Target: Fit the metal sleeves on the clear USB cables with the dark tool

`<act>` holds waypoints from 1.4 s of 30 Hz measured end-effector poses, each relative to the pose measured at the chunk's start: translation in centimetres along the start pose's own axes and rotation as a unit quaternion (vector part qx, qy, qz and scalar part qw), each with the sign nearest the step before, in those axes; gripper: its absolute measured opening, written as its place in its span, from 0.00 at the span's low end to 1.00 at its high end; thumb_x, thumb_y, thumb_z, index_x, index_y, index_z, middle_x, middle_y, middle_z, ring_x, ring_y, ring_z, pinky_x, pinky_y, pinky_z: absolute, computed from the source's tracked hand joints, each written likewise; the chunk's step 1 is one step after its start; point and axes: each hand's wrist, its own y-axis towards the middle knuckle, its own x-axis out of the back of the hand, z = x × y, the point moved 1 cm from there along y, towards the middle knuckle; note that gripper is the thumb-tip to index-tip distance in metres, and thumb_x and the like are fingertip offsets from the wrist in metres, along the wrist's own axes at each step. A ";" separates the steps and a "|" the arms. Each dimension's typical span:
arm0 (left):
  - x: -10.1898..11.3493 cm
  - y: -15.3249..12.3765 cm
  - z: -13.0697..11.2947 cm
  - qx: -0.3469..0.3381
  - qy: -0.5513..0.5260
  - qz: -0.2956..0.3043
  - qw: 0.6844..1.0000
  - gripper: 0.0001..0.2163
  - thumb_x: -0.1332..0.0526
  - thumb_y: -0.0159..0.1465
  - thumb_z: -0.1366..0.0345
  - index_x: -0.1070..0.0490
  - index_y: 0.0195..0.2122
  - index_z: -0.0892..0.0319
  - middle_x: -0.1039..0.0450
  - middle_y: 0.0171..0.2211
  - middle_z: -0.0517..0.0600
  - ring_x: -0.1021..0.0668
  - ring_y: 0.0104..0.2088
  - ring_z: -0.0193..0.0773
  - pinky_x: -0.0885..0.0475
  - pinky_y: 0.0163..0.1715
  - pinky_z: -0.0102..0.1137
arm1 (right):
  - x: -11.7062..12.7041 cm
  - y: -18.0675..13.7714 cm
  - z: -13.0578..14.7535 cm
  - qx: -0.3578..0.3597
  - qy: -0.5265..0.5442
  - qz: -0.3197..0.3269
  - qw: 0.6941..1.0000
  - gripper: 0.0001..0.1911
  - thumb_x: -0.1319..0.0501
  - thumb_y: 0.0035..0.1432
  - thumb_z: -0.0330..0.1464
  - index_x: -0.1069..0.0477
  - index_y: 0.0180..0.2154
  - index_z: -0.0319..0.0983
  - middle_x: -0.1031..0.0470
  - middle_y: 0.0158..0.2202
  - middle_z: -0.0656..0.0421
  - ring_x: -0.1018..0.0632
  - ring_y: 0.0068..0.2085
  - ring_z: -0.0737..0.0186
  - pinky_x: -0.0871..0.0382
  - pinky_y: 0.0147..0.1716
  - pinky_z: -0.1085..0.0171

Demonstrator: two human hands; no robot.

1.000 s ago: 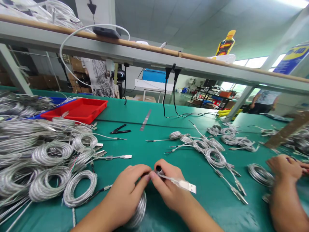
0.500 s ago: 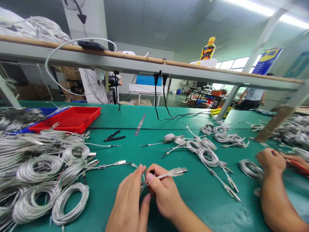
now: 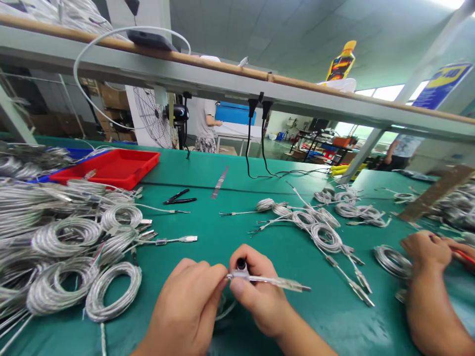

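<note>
My right hand (image 3: 256,291) is shut on a clear-sheathed USB cable (image 3: 269,280), with its metal plug pointing right and seen edge-on. A small black cylindrical part (image 3: 241,264) stands up between the right thumb and fingers; I cannot tell what it is. My left hand (image 3: 183,309) comes in from the left, and its fingertips pinch the cable beside my right thumb. Below the hands, a silver cable coil (image 3: 224,309) is mostly hidden. A co-worker's hand (image 3: 426,252) rests at the right, near another coil (image 3: 392,261), and a red pen (image 3: 463,256) shows beyond it.
Heaped silver cable coils (image 3: 63,247) fill the left of the green work table (image 3: 208,173). More cables (image 3: 319,232) lie to the right. Pliers (image 3: 180,198), a steel ruler (image 3: 219,182) and a red tray (image 3: 106,168) lie farther off. A shelf beam crosses above.
The USB plug has turned from showing its wide face to edge-on. The black part shows again between my fingers, and my left hand has closed in on the cable.
</note>
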 end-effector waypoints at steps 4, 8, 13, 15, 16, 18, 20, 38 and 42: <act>0.2 0.2 0.2 -0.004 0.000 0.021 1.000 0.09 0.50 0.72 0.76 0.34 0.43 0.55 0.30 0.27 0.45 0.29 0.26 0.38 0.37 0.30 0.32 | 0.6 0.0 0.6 0.041 -0.133 0.021 0.990 0.09 0.35 0.55 0.37 0.32 0.32 0.41 0.36 0.24 0.67 0.36 0.25 0.67 0.44 0.26 0.68; 0.2 0.4 0.4 -0.016 0.002 0.024 1.000 0.10 0.50 0.72 0.76 0.34 0.44 0.55 0.30 0.27 0.44 0.29 0.26 0.38 0.37 0.29 0.33 | 0.6 0.0 0.8 0.065 -0.181 0.032 0.981 0.06 0.37 0.58 0.36 0.33 0.32 0.41 0.33 0.26 0.66 0.34 0.26 0.66 0.42 0.28 0.68; 0.1 0.3 0.4 -0.022 0.001 0.041 0.999 0.10 0.51 0.72 0.76 0.33 0.43 0.55 0.29 0.27 0.45 0.29 0.26 0.39 0.38 0.29 0.33 | 0.7 0.0 0.6 0.074 -0.187 0.051 0.978 0.08 0.38 0.60 0.37 0.34 0.32 0.41 0.35 0.26 0.66 0.35 0.27 0.66 0.44 0.28 0.67; -0.1 0.2 0.5 -0.018 0.000 0.047 0.999 0.10 0.51 0.72 0.76 0.33 0.41 0.56 0.30 0.27 0.46 0.29 0.26 0.40 0.38 0.29 0.34 | 0.8 0.1 0.6 0.065 -0.192 0.062 0.977 0.09 0.39 0.61 0.38 0.34 0.31 0.41 0.36 0.26 0.66 0.35 0.27 0.66 0.45 0.29 0.67; -0.1 0.2 0.5 -0.016 0.000 0.048 0.999 0.10 0.50 0.72 0.76 0.33 0.41 0.56 0.30 0.27 0.46 0.30 0.26 0.40 0.38 0.29 0.34 | 0.8 0.1 0.7 0.060 -0.194 0.065 0.977 0.10 0.39 0.62 0.38 0.35 0.31 0.41 0.36 0.25 0.66 0.35 0.28 0.66 0.45 0.29 0.66; -0.3 0.1 0.5 -0.015 0.001 0.048 0.999 0.10 0.50 0.72 0.75 0.33 0.40 0.56 0.30 0.27 0.46 0.30 0.27 0.40 0.38 0.29 0.34 | 0.9 0.1 0.8 0.051 -0.198 0.066 0.977 0.11 0.39 0.63 0.39 0.35 0.31 0.41 0.36 0.26 0.66 0.35 0.28 0.66 0.46 0.30 0.66; -0.4 0.1 0.6 -0.013 0.001 0.046 0.999 0.10 0.50 0.72 0.75 0.33 0.39 0.56 0.30 0.27 0.46 0.30 0.27 0.40 0.38 0.29 0.34 | 0.9 0.2 0.9 0.050 -0.195 0.064 0.977 0.12 0.39 0.63 0.40 0.35 0.30 0.41 0.37 0.25 0.66 0.35 0.28 0.66 0.46 0.30 0.67; -0.7 0.4 0.8 -0.019 -0.017 0.064 0.998 0.11 0.53 0.69 0.76 0.36 0.38 0.54 0.28 0.27 0.44 0.26 0.27 0.38 0.33 0.30 0.31 | 0.9 0.0 0.7 0.217 -0.287 -0.018 0.933 0.10 0.35 0.60 0.38 0.33 0.33 0.41 0.33 0.25 0.67 0.35 0.24 0.69 0.43 0.27 0.69; -0.7 0.5 0.8 -0.017 -0.012 0.054 0.998 0.11 0.53 0.70 0.76 0.36 0.37 0.54 0.27 0.27 0.43 0.25 0.25 0.37 0.33 0.28 0.31 | 0.9 0.1 0.7 0.240 -0.292 -0.021 0.926 0.17 0.41 0.68 0.45 0.33 0.32 0.41 0.33 0.24 0.67 0.35 0.23 0.69 0.42 0.26 0.68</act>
